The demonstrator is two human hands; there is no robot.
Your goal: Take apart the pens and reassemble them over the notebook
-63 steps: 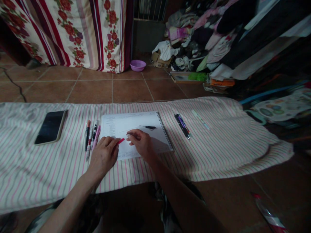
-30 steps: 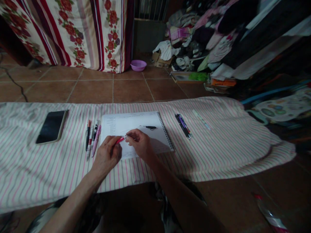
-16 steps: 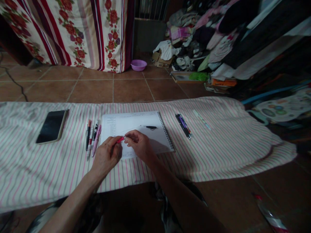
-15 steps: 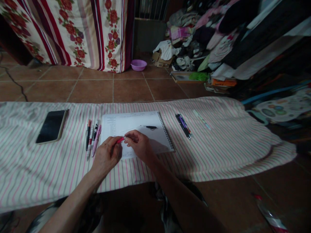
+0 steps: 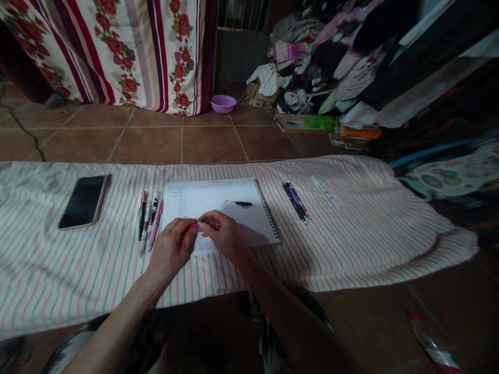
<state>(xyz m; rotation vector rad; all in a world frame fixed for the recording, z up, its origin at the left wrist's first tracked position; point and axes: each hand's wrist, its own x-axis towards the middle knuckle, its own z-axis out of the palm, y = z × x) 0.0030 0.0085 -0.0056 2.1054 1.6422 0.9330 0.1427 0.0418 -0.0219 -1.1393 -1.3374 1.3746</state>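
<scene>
Over the open spiral notebook (image 5: 212, 191), my left hand (image 5: 172, 245) is closed around a bright pink pen (image 5: 192, 226), most of it hidden by the fingers. My right hand (image 5: 221, 231) pinches the pale end of that pen, its fingertips meeting those of the left. Beyond the right hand, a short black pen piece (image 5: 242, 204) lies on the page, with a thin pale strip beside it. Several pens (image 5: 156, 224) lie side by side just left of the notebook.
A phone (image 5: 83, 201) lies on the striped cloth (image 5: 370, 223) at the left. Right of the notebook are dark pens (image 5: 295, 202) and a pale patterned pen (image 5: 325, 192). A purple basin (image 5: 223, 105) and piled clothes (image 5: 307, 57) are on the tiled floor beyond.
Both hands stay together on the pink pen, with only a slight shift of the fingers; less of the pink shows now. The other things lie as before.
</scene>
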